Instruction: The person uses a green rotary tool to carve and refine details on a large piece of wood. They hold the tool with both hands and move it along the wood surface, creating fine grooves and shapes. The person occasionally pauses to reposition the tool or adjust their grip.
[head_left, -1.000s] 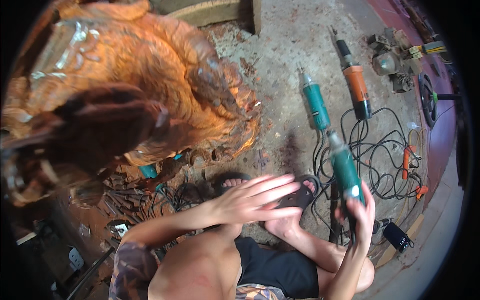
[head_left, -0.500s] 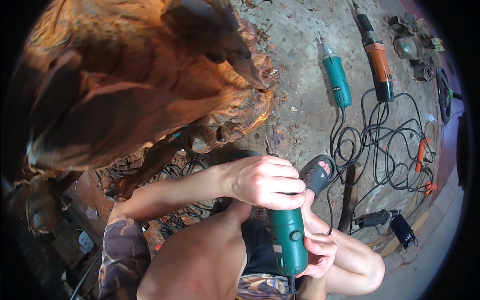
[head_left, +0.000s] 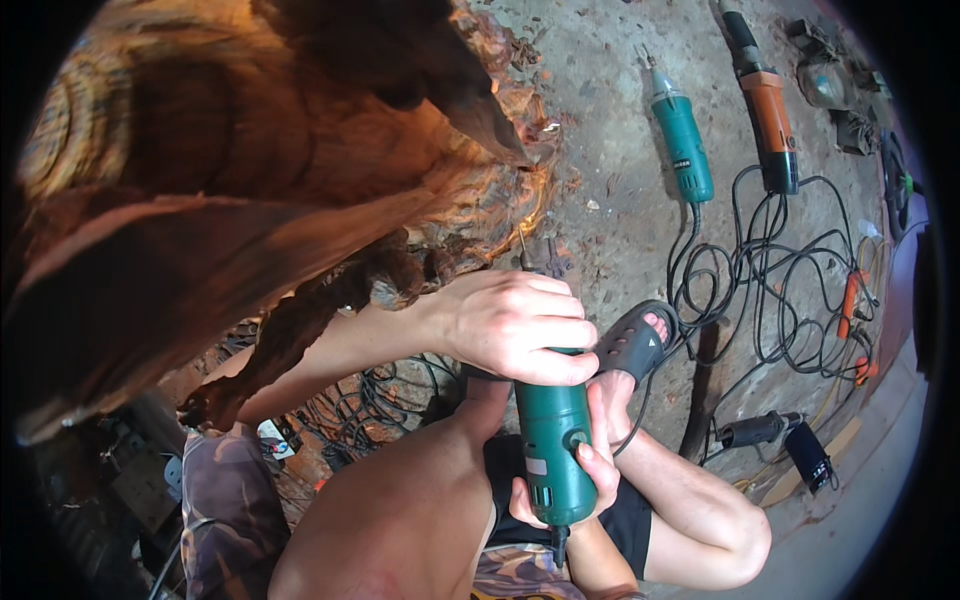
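A green die grinder (head_left: pixel 552 425) stands between my bent legs, its nose away from me and its cord end toward me. My left hand (head_left: pixel 515 325) is closed around its front end and hides the collar. Past the knuckles a thin bit (head_left: pixel 524 250) sticks out, close to the lower edge of a large, reddish-brown piece of gnarled wood (head_left: pixel 300 160). My right hand (head_left: pixel 597 480) wraps the rear of the body from below and the right, one digit beside the round side cap. My left forearm passes behind a hanging strip of the wood.
A second green die grinder (head_left: pixel 682 145) and an orange power tool (head_left: pixel 768 125) lie on the concrete floor (head_left: pixel 610 240) at the far right. Their looped black cords (head_left: pixel 750 270) spread near my sandal (head_left: pixel 637 340). A dark phone-like slab (head_left: pixel 805 457) lies at the right.
The grinder has shifted slightly left and away from me. My right hand has come further around its rear. The wood appears lower and larger in the view.
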